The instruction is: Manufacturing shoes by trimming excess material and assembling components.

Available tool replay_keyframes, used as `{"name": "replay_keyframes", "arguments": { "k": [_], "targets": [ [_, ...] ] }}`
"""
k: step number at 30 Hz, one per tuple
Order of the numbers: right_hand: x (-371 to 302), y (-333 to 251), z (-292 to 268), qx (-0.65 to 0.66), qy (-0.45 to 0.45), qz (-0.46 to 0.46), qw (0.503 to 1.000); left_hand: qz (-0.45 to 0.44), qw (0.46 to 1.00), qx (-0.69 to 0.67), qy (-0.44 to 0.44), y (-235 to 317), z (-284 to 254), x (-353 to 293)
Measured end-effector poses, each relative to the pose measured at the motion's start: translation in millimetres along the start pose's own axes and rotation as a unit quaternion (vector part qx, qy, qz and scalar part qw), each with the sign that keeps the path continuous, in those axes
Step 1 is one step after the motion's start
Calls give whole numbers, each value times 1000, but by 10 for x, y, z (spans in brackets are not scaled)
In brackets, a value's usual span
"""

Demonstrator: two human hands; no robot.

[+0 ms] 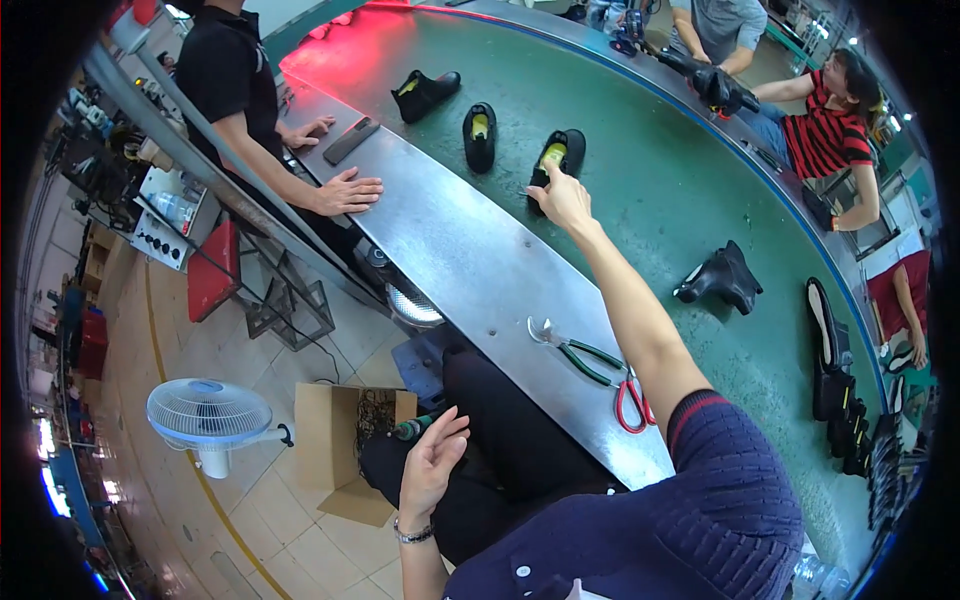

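My right hand (pixel 562 198) reaches across the green surface and is closed on the near end of a black shoe (pixel 574 148) with a yellow-green inside. Two similar black shoes, a middle one (pixel 480 140) and a far-left one (pixel 424 96), stand to its left. Over my lap, my left hand (pixel 432 465) is raised with its fingers apart, nothing seen in its palm. Just behind it is a small green and dark object (pixel 410 429), partly hidden. Green-handled pincers (pixel 545 333) lie on the metal ledge, against red loop handles (pixel 632 408).
A coworker's hand (pixel 350 192) rests on the metal ledge (pixel 440 240) beside a dark phone-like slab (pixel 351 142). Another black shoe (pixel 722 279) lies tipped at right, near black footwear (pixel 832 350). An open cardboard box (pixel 325 450) and a fan (pixel 209 413) stand below left.
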State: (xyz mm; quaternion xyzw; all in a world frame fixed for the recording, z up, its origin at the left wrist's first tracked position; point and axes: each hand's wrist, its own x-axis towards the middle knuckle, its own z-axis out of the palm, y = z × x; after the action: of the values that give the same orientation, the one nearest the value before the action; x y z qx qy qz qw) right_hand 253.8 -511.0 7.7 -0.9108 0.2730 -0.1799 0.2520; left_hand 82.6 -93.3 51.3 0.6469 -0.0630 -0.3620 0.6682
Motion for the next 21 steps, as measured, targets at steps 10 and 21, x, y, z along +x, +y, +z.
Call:
{"name": "replay_keyframes", "arguments": {
  "k": [10,21],
  "targets": [
    [-297,-173,-876,200,28,-4,979,5,999,15,44,-169,-207,-350],
    [-1730,-1329,-2226,513,-226,-120,820,68,974,175,-129,976,664,146]
  ]
}}
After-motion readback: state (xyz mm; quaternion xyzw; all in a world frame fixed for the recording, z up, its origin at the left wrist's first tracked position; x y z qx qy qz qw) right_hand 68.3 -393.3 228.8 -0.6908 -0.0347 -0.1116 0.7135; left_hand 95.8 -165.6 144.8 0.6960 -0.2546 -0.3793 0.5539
